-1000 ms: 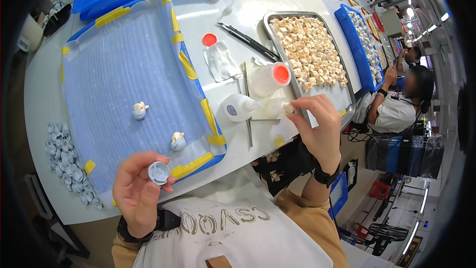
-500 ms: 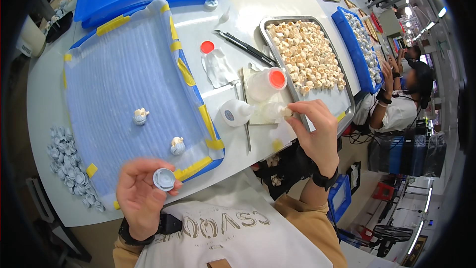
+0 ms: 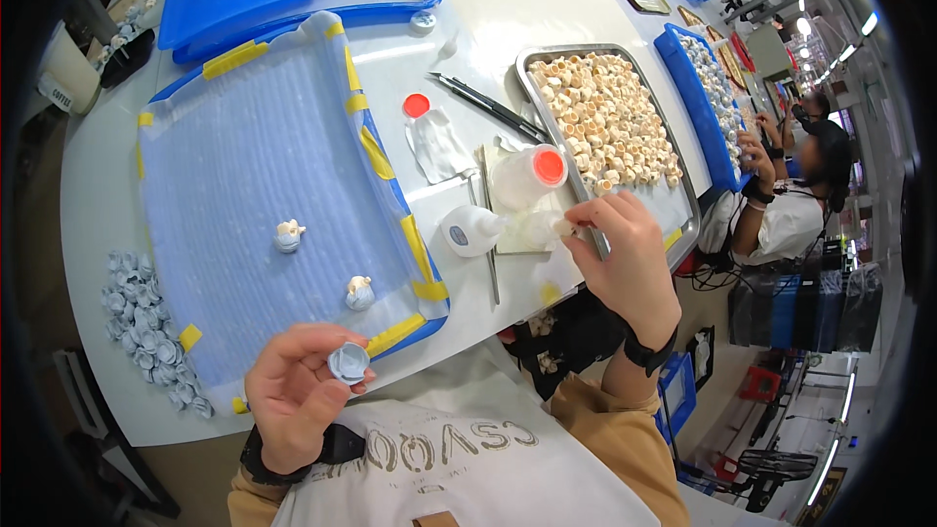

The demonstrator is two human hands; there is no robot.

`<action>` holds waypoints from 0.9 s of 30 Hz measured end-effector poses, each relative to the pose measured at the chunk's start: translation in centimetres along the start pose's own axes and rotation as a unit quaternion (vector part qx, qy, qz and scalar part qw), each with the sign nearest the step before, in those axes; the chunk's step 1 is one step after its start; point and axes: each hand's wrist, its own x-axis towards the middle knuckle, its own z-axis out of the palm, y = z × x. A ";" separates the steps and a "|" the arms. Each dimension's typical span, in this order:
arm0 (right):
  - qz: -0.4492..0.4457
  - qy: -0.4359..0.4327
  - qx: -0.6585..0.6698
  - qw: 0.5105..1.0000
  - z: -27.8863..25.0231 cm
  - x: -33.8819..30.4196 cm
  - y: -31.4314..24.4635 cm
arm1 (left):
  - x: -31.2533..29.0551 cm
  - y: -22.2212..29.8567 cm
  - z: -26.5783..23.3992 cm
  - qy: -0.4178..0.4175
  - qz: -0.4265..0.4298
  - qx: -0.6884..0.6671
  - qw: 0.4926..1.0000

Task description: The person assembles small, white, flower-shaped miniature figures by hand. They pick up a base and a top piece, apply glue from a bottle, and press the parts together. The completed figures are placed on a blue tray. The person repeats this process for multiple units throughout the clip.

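Observation:
A small light-blue petalled cup (image 3: 348, 363), its hollow facing up, is held between the fingers and thumb of my left hand (image 3: 298, 385), above the near edge of the lined tray (image 3: 234, 156). My right hand (image 3: 625, 259) pinches a small pale piece (image 3: 563, 227) at the end of a little translucent container (image 3: 535, 231). Whether that piece is loose or part of the container I cannot make out. Beside it lie a white squeeze bottle (image 3: 470, 231) and a clear jar with a red top (image 3: 532, 176). Two blue-and-cream pieces (image 3: 289, 236) (image 3: 359, 293) rest on the tray's lining.
Light-blue cups are heaped (image 3: 146, 327) left of the tray. A metal tray (image 3: 522, 63) holds many cream pieces. Tweezers (image 3: 485, 234), a black pen-like tool (image 3: 488, 105) and a crumpled white cloth (image 3: 439, 146) lie between. A co-worker (image 3: 781, 210) sits at the right, by a blue basket (image 3: 673, 68).
My left hand has shifted slightly right with the blue cup, which is now tilted a little differently. My right hand keeps its pinch at the little container. The whole view has moved slightly.

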 end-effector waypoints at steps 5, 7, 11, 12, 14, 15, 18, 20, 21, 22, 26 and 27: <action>-0.024 0.044 -0.018 0.999 0.6 -0.6 0.1 | 0.1 -0.5 -0.7 -0.042 0.041 -0.015 0.998; -0.037 0.067 -0.016 0.997 1.1 -1.0 0.3 | 0.0 -0.2 -0.7 -0.057 0.011 -0.040 0.998; -0.065 0.145 -0.028 0.987 1.8 -2.0 0.0 | -0.1 0.3 -0.3 -0.046 -0.048 -0.077 0.995; -0.076 0.159 -0.003 0.984 1.8 -2.3 -0.9 | -0.1 0.2 -0.5 -0.068 -0.052 -0.079 0.993; -0.098 0.190 0.044 0.976 1.1 -3.1 -3.6 | 0.0 -0.5 -1.0 -0.115 -0.058 -0.086 0.988; -0.125 0.163 0.115 0.972 1.0 -3.4 -5.0 | 0.0 -0.3 -1.0 -0.133 -0.076 -0.088 0.984; -0.208 0.069 0.256 0.942 1.5 -3.2 -8.3 | 0.1 -0.1 -0.5 -0.135 -0.083 -0.115 0.981; -0.218 0.079 0.280 0.932 2.9 -3.2 -9.4 | 0.1 -0.6 -0.4 -0.128 -0.048 -0.106 0.985; -0.219 0.081 0.283 0.930 3.2 -2.9 -9.8 | 0.1 -0.7 -0.4 -0.123 -0.031 -0.104 0.986; -0.221 0.082 0.286 0.929 3.4 -2.7 -10.1 | 0.0 -0.6 -0.4 -0.125 -0.033 -0.107 0.986; -0.282 0.050 0.248 0.925 3.6 -1.9 -10.0 | -0.2 -0.4 -0.7 -0.129 -0.052 -0.098 0.985; -0.290 0.040 0.249 0.923 3.8 -2.0 -9.8 | -0.3 -0.5 -0.8 -0.128 -0.060 -0.090 0.986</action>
